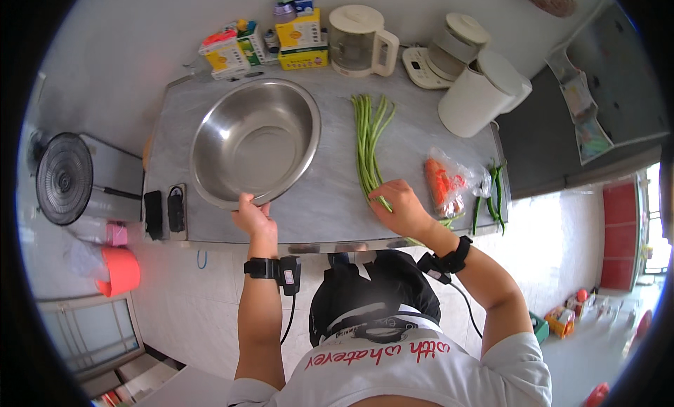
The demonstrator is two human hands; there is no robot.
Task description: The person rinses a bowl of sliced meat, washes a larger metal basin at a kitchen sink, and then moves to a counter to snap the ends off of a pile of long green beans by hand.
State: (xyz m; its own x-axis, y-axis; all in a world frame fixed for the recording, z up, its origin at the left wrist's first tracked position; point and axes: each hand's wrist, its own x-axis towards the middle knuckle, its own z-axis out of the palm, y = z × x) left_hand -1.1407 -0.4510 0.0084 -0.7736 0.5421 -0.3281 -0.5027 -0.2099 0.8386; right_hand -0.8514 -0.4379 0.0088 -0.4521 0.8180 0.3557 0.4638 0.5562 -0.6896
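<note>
My left hand (255,217) grips the near rim of a wide stainless steel basin (263,154), which has nothing visible in it. My right hand (401,206) lies over the near end of a bunch of long green beans (366,138) on the grey countertop (331,207); the fingertips are partly hidden, so I cannot tell whether they are closed on the beans. Right of this hand are carrots in a clear plastic bag (445,183) and several green chili peppers (494,196). More green stems show at the counter's near edge, partly behind my right forearm.
A glass kettle (358,43), a second glass pot (457,46) and a white electric kettle (479,96) stand along the back. Small boxes (300,33) are stacked at the back left. A dark phone-like object (154,215) lies near the left edge; a fan (64,178) is beyond it.
</note>
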